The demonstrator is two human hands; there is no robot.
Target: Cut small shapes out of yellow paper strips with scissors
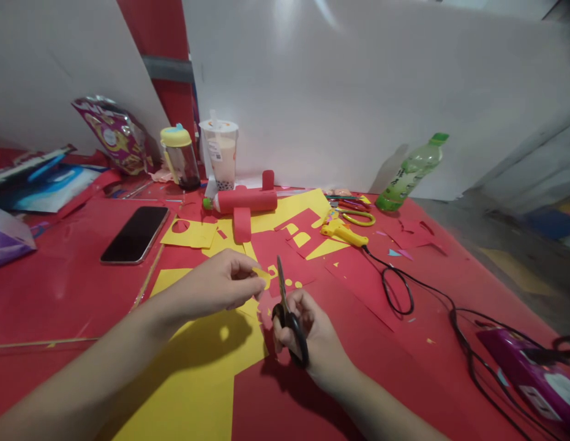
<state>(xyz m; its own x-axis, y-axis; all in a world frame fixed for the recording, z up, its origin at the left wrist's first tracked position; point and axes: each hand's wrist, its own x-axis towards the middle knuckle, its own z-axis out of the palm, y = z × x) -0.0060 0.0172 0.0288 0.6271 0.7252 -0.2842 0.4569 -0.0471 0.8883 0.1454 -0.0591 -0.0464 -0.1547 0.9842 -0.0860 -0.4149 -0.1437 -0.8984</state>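
Fingers of the left hand are pinching a small yellow piece just above the scraps; those of the right hand are gripping black scissors through the loops, blades pointing forward beside the piece and, it seems, not biting it.

Progress, big to small: yellow sheet is lying under the left forearm, mostly whole. Red roll is resting on its side at the back, red strips already standing out from it. Yellow scrap is showing a round hole; cutting, I judge, is well under way. Curved cutouts are lying loose on red paper, apart from the roll; dots are lying near the blades, loose too. So joining is looking undone for these; whether the pinched piece is fully shaped, cannot tell.

Edges and room: white board is walling off the far side. Table is ending along a slanted right edge, well apart from the right hand. Widest open stretch is running between right forearm and cord. Phone is bounding the left; glue gun is crowding the way ahead of the scissors
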